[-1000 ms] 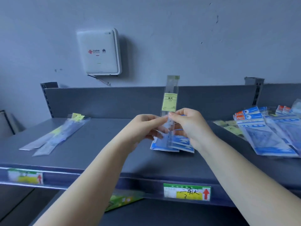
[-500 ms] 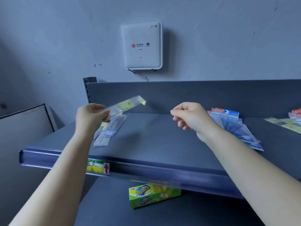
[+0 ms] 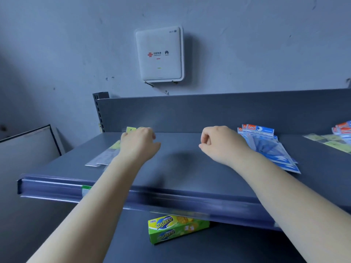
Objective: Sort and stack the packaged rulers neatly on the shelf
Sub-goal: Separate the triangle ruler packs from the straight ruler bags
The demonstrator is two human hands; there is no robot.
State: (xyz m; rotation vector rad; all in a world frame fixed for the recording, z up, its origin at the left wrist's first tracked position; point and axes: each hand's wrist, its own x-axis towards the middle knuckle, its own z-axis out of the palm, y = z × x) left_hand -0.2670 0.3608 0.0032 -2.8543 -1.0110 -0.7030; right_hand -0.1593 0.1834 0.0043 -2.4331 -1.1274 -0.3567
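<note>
1. There is just one camera. It sits on the person's head.
2. It looks forward and a bit down, over both bare arms, at a grey shelf (image 3: 190,168).
3. It is close: the arms start at the bottom edge and the left hand (image 3: 139,143) and right hand (image 3: 220,141) sit near the middle.
4. The wide lens also takes in the wall with a white box (image 3: 160,54) up high, and a lower shelf with a green box (image 3: 176,228) below.
5. No second view shares the scene.
</note>
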